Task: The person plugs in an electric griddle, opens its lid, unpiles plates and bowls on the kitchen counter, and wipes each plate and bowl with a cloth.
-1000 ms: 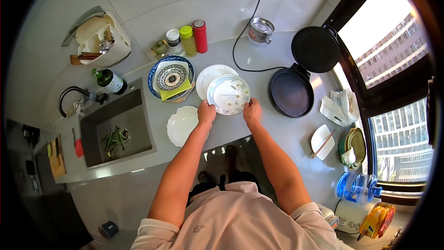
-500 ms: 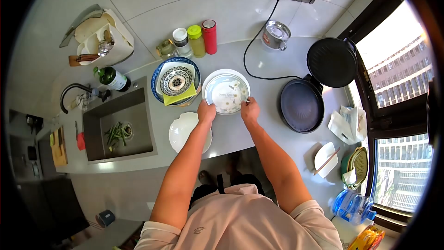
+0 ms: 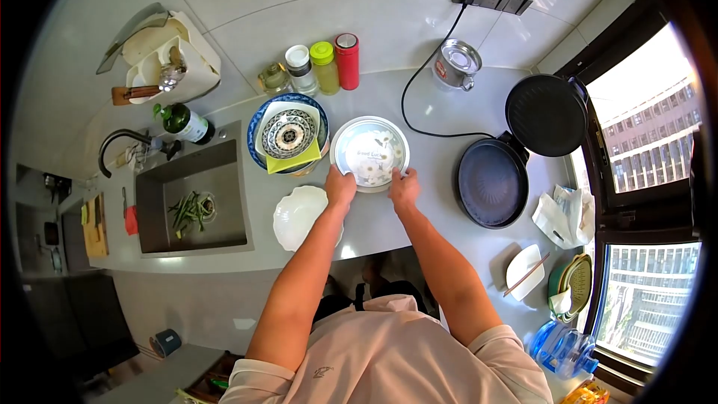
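Left grip (image 3: pixel 340 188) and right grip (image 3: pixel 404 188) pinch the flower plate (image 3: pixel 371 152) by its near rim. I see it now right over the white plate (image 3: pixel 368 118), no longer sticking out, between the table's (image 3: pixel 431 202) front and back edges; they look stacked.

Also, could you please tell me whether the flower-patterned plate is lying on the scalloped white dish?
No, the flower-patterned plate is apart from the scalloped white dish, with countertop showing between them.
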`<state>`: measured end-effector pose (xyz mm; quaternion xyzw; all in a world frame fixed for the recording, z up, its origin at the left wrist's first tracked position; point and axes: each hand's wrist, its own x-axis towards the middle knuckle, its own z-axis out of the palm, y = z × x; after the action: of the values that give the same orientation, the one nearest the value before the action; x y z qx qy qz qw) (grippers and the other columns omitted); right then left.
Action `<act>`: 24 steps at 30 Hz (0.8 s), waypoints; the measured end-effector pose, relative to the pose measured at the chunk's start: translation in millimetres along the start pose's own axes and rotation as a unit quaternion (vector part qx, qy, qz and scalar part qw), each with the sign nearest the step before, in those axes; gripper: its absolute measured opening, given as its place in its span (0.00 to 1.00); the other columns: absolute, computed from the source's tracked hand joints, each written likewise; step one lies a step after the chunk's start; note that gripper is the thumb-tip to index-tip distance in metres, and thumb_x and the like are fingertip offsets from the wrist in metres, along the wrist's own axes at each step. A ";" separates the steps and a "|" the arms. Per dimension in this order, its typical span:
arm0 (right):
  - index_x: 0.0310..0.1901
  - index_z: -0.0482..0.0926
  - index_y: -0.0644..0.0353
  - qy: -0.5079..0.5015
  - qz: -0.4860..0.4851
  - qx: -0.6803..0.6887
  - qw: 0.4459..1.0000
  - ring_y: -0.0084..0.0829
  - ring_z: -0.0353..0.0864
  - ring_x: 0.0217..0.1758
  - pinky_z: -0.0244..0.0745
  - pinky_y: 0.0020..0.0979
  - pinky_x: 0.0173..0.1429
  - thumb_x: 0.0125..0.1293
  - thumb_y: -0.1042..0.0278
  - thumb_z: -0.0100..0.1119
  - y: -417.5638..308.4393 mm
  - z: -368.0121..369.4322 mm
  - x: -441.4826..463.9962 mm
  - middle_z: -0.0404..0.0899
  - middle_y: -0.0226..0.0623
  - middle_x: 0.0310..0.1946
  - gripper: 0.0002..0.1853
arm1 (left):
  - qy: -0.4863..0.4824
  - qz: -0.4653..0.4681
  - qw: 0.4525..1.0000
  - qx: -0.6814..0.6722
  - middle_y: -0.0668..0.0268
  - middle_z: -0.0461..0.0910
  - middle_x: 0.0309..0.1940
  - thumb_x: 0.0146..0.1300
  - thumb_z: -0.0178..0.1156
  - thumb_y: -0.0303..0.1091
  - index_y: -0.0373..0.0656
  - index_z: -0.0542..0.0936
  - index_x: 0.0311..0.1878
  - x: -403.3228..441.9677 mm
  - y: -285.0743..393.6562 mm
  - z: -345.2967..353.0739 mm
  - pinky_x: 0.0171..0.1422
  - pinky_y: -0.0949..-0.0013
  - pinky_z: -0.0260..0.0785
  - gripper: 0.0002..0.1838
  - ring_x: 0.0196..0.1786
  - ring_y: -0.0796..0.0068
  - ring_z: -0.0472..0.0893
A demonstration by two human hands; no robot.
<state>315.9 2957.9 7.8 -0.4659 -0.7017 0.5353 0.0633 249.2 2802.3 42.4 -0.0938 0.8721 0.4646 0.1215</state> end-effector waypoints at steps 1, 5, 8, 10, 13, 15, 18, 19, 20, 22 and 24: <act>0.60 0.71 0.72 -0.009 0.017 0.034 0.999 0.34 0.83 0.24 0.83 0.36 0.29 0.72 0.57 0.65 -4.9 -0.7 -3.6 0.83 0.45 0.41 0.27 | -0.006 -0.005 1.000 -0.001 0.43 0.83 0.54 0.62 0.56 0.29 0.35 0.77 0.58 1.6 3.3 -0.7 0.63 0.49 0.72 0.20 0.60 0.39 0.80; 0.60 0.69 0.72 -0.035 0.056 0.087 0.994 0.31 0.84 0.25 0.86 0.35 0.28 0.74 0.58 0.63 -19.9 -3.6 0.0 0.83 0.46 0.42 0.25 | -0.005 0.015 0.999 -0.046 0.45 0.84 0.54 0.63 0.56 0.28 0.36 0.77 0.56 9.9 5.9 2.4 0.63 0.50 0.71 0.18 0.59 0.40 0.80; 0.59 0.68 0.71 -0.031 0.083 0.107 0.990 0.33 0.86 0.27 0.87 0.35 0.29 0.74 0.59 0.63 -30.8 0.0 10.2 0.82 0.48 0.42 0.25 | -0.010 0.011 0.998 -0.053 0.46 0.84 0.54 0.63 0.57 0.29 0.37 0.77 0.57 24.9 -6.8 17.2 0.64 0.51 0.71 0.18 0.59 0.42 0.81; 0.58 0.68 0.71 -0.035 0.093 0.114 0.988 0.34 0.86 0.27 0.88 0.35 0.29 0.74 0.60 0.62 -42.0 -0.1 14.9 0.81 0.50 0.43 0.24 | -0.006 0.004 0.998 -0.070 0.46 0.84 0.54 0.64 0.58 0.30 0.37 0.77 0.58 24.5 -4.5 23.4 0.64 0.52 0.71 0.19 0.59 0.42 0.81; 0.57 0.68 0.72 -0.039 0.116 0.150 0.981 0.36 0.87 0.28 0.89 0.36 0.30 0.75 0.61 0.60 -50.1 9.0 24.9 0.81 0.52 0.46 0.22 | -0.009 0.011 0.993 -0.114 0.48 0.84 0.56 0.65 0.58 0.28 0.36 0.76 0.60 22.0 -6.8 35.0 0.66 0.57 0.71 0.20 0.62 0.48 0.82; 0.57 0.68 0.72 -0.037 0.135 0.184 0.973 0.37 0.87 0.29 0.90 0.36 0.31 0.76 0.62 0.58 -53.6 17.0 31.5 0.80 0.53 0.47 0.21 | -0.008 0.035 0.984 -0.175 0.49 0.83 0.59 0.66 0.57 0.25 0.35 0.75 0.62 23.4 -5.1 42.4 0.67 0.60 0.71 0.21 0.64 0.52 0.82; 0.57 0.67 0.74 -0.031 0.160 0.234 0.959 0.38 0.88 0.31 0.91 0.36 0.32 0.77 0.63 0.56 -59.8 27.9 41.4 0.80 0.54 0.48 0.20 | -0.026 0.038 0.980 -0.193 0.50 0.81 0.62 0.66 0.55 0.22 0.34 0.73 0.65 26.0 12.1 42.1 0.69 0.62 0.70 0.23 0.67 0.57 0.81; 0.57 0.67 0.74 -0.031 0.163 0.247 0.955 0.38 0.88 0.31 0.91 0.36 0.32 0.78 0.64 0.56 -60.5 31.7 46.0 0.80 0.54 0.48 0.20 | -0.035 0.033 0.981 -0.186 0.50 0.81 0.63 0.66 0.55 0.21 0.34 0.72 0.67 29.0 17.3 41.2 0.69 0.63 0.70 0.25 0.68 0.59 0.80; 0.58 0.67 0.75 -0.031 0.168 0.259 0.951 0.39 0.88 0.32 0.91 0.35 0.33 0.78 0.65 0.55 -60.8 34.9 50.4 0.80 0.54 0.48 0.20 | -0.049 0.038 0.981 -0.183 0.49 0.80 0.64 0.66 0.54 0.22 0.34 0.71 0.69 31.5 22.1 40.1 0.69 0.63 0.70 0.26 0.68 0.58 0.79; 0.59 0.66 0.76 -0.044 0.154 0.272 0.949 0.39 0.88 0.32 0.91 0.36 0.33 0.78 0.65 0.55 -58.4 40.6 63.6 0.80 0.55 0.47 0.20 | -0.079 0.046 0.980 -0.178 0.47 0.79 0.65 0.66 0.54 0.22 0.33 0.69 0.73 39.2 24.5 43.8 0.70 0.62 0.70 0.30 0.69 0.57 0.78; 0.57 0.67 0.76 -0.044 0.139 0.284 0.948 0.39 0.88 0.32 0.91 0.36 0.34 0.78 0.65 0.55 -59.3 42.4 72.5 0.80 0.54 0.46 0.20 | -0.090 0.038 0.984 -0.150 0.45 0.78 0.66 0.66 0.54 0.24 0.34 0.65 0.76 46.3 26.4 49.6 0.71 0.61 0.70 0.33 0.71 0.55 0.77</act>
<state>215.8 2981.3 8.4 -0.4977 -0.4507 0.7360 0.0865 204.0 2855.8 22.6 -0.0362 0.7813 0.6006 0.1662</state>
